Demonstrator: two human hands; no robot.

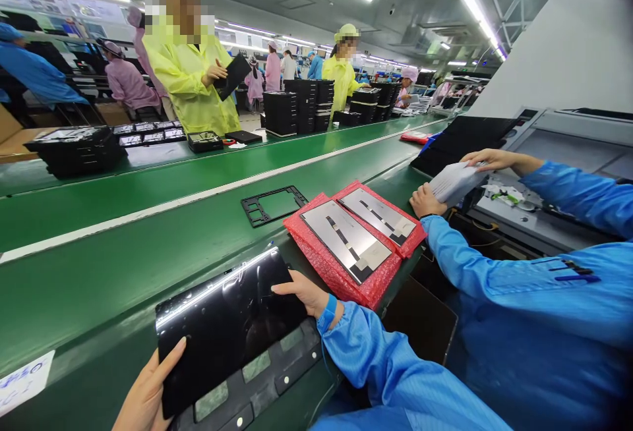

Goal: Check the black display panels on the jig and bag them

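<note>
A glossy black tablet screen panel is tilted between my two hands. My left hand grips its lower left corner, thumb on the face. At the right edge, my right hand holds it the same way, with a blue strap round the wrist. Partly hidden below the panel lies a black fixture frame with cut-outs and pale round dots. To the right, two display panels, a nearer one and a farther one, lie grey back up on red bubble wrap.
A black tray frame lies on the green bench. At right, a co-worker in blue handles a white stack of sheets. Across the line, people in yellow stand beside black tray stacks. A paper label lies at lower left.
</note>
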